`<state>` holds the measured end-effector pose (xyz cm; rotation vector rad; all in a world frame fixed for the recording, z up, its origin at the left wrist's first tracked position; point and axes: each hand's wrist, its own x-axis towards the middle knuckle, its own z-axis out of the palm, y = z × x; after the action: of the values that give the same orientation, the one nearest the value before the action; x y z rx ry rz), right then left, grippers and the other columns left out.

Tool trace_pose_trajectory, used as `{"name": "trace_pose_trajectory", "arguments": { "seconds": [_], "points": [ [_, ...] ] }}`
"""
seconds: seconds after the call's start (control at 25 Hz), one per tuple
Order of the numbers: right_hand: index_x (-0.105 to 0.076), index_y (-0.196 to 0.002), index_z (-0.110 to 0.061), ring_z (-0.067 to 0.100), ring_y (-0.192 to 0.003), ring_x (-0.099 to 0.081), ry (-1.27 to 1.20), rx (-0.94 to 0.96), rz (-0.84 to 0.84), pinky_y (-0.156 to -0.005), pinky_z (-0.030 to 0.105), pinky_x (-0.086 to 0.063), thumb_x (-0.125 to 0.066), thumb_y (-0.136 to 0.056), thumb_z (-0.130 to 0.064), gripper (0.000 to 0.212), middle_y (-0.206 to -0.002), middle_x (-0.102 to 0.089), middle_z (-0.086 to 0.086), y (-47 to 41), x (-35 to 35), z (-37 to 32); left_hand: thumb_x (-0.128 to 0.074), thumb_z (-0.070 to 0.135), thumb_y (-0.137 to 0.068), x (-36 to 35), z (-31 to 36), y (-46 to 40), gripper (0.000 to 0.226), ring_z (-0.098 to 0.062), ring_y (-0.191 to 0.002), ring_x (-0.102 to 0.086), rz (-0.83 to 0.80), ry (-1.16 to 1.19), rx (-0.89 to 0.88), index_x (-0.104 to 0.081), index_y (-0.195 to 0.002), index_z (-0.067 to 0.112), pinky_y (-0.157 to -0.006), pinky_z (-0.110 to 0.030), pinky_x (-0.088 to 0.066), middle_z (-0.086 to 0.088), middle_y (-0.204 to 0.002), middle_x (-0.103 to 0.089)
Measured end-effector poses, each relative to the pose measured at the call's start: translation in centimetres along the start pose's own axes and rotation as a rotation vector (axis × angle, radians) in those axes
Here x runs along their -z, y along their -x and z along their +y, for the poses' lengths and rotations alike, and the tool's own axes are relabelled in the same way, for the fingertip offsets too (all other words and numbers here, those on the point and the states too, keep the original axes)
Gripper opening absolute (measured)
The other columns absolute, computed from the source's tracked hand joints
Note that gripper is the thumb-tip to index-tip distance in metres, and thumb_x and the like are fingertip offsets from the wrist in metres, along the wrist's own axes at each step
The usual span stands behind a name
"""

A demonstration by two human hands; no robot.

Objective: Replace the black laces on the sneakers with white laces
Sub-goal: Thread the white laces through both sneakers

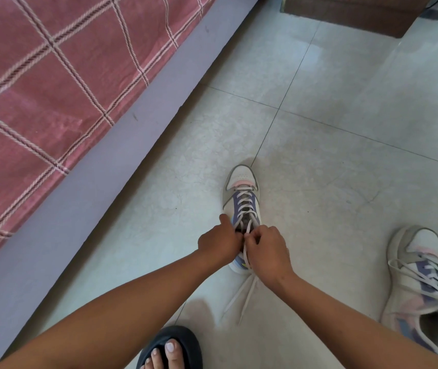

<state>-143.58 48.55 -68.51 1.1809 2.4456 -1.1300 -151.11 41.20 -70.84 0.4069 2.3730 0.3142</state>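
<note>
On the pale tiled floor (319, 129), near centre: white low-top sneaker with purple eyelet panels and pink toe trim (240, 193), toe pointing away, threaded with a white lace (244, 209) through most eyelets. Left hand (219, 242) at the left side of the tongue opening, index finger extended along the upper edge, remaining fingers curled around the lace at the top eyelets. Right hand (267, 253) directly beside it, touching, fingers curled and pinching the same lace near the collar. Two loose lace ends (242, 296) trailing from below the right hand toward the near edge, lying flat on the tiles. Second matching sneaker (423, 286) well apart at the right, toe also pointing away, laced in white, with slack loops across its upper. At the bottom edge: bare foot in a dark slide sandal (175, 347), between the two forearms. Along the left: bed with a pink checked cover (52, 89) over a grey-purple frame edge (100, 155). At the top right: brown woven box (345, 12), partly cut off.
</note>
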Motion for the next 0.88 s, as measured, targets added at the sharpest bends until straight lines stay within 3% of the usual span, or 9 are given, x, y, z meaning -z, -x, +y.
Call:
{"name": "trace_pose_trajectory", "arguments": {
  "seconds": [0.16,0.28,0.36,0.4,0.48,0.56,0.64,0.76,0.88],
  "points": [
    [-0.049,-0.067,-0.014,0.020,-0.072,-0.055,-0.152,0.060,-0.181,-0.063,0.026,-0.040,-0.046,-0.098,-0.021,0.031,-0.087,-0.059,0.014,0.3,0.5,0.1,-0.035,0.028,-0.097,-0.3,0.3,-0.1,0.042,-0.031,-0.101,-0.060,-0.014,-0.108,0.017,-0.029,-0.130,0.003,-0.074,-0.034,-0.037,-0.012,-0.115,-0.060],
    [-0.044,-0.061,-0.018,0.005,-0.055,-0.043,-0.158,0.085,-0.279,-0.050,0.012,-0.034,-0.047,-0.098,-0.018,0.037,-0.066,-0.051,-0.001,0.3,1.4,0.5,-0.036,0.025,-0.097,-0.4,0.3,-0.3,0.045,-0.031,-0.103,-0.060,-0.026,-0.142,0.027,-0.026,-0.134,0.001,-0.075,-0.034,-0.038,-0.012,-0.117,-0.059],
    [-0.045,-0.061,-0.018,0.004,-0.054,-0.043,-0.179,0.081,-0.281,-0.051,0.010,-0.036,-0.049,-0.097,-0.017,0.036,-0.063,-0.049,-0.004,0.0,2.0,1.0,-0.036,0.026,-0.097,-0.2,0.4,-0.4,0.044,-0.030,-0.103,-0.059,-0.044,-0.111,0.043,-0.029,-0.133,0.002,-0.075,-0.034,-0.038,-0.012,-0.117,-0.059],
    [-0.048,-0.064,-0.017,0.008,-0.059,-0.047,-0.154,0.088,-0.230,-0.056,0.011,-0.038,-0.050,-0.095,-0.017,0.031,-0.068,-0.052,-0.001,-0.1,2.0,1.1,-0.035,0.028,-0.097,-0.1,0.4,-0.4,0.041,-0.030,-0.102,-0.059,-0.049,-0.085,0.043,-0.032,-0.129,0.004,-0.074,-0.034,-0.037,-0.012,-0.116,-0.060],
    [-0.056,-0.083,-0.014,0.018,-0.084,-0.051,0.048,0.104,-0.093,-0.076,0.026,-0.043,-0.050,-0.093,-0.025,0.016,-0.091,-0.052,0.004,-0.2,1.8,1.2,-0.034,0.034,-0.097,0.0,0.3,-0.4,0.035,-0.030,-0.100,-0.059,-0.038,-0.038,0.024,-0.038,-0.118,0.007,-0.072,-0.033,-0.037,-0.011,-0.114,-0.060],
    [-0.058,-0.102,-0.015,0.023,-0.102,-0.045,0.387,0.156,-0.046,-0.082,0.033,-0.037,-0.044,-0.094,-0.035,0.026,-0.106,-0.046,0.004,0.0,1.1,0.9,-0.033,0.035,-0.096,0.0,0.2,-0.3,0.030,-0.030,-0.098,-0.059,-0.015,-0.025,0.008,-0.040,-0.110,0.009,-0.071,-0.033,-0.036,-0.011,-0.111,-0.061],
    [-0.059,-0.111,-0.016,0.025,-0.109,-0.040,0.543,0.178,-0.074,-0.083,0.034,-0.033,-0.039,-0.096,-0.033,0.030,-0.112,-0.043,0.005,0.1,0.4,0.4,-0.033,0.032,-0.096,-0.2,0.0,-0.2,0.026,-0.032,-0.096,-0.060,0.016,-0.034,-0.006,-0.041,-0.104,0.009,-0.070,-0.033,-0.035,-0.012,-0.109,-0.062],
    [-0.060,-0.112,-0.016,0.027,-0.114,-0.035,0.447,0.034,-0.165,-0.088,0.035,-0.034,-0.041,-0.095,-0.033,0.031,-0.118,-0.037,0.007,-0.5,0.0,-0.1,-0.032,0.030,-0.095,-0.6,-0.5,0.3,0.017,-0.033,-0.085,-0.061,0.087,-0.054,-0.085,-0.034,-0.092,0.013,-0.064,-0.032,-0.033,-0.012,-0.099,-0.065],
    [-0.063,-0.092,-0.017,0.027,-0.110,-0.032,0.215,-0.036,-0.209,-0.087,0.031,-0.036,-0.047,-0.093,-0.031,0.021,-0.110,-0.030,0.006,-0.9,-0.1,0.1,-0.033,0.028,-0.095,-0.5,-0.8,0.6,0.014,-0.029,-0.068,-0.052,0.152,-0.038,-0.128,-0.031,-0.091,0.015,-0.060,-0.032,-0.032,-0.010,-0.091,-0.065]
  ]
}}
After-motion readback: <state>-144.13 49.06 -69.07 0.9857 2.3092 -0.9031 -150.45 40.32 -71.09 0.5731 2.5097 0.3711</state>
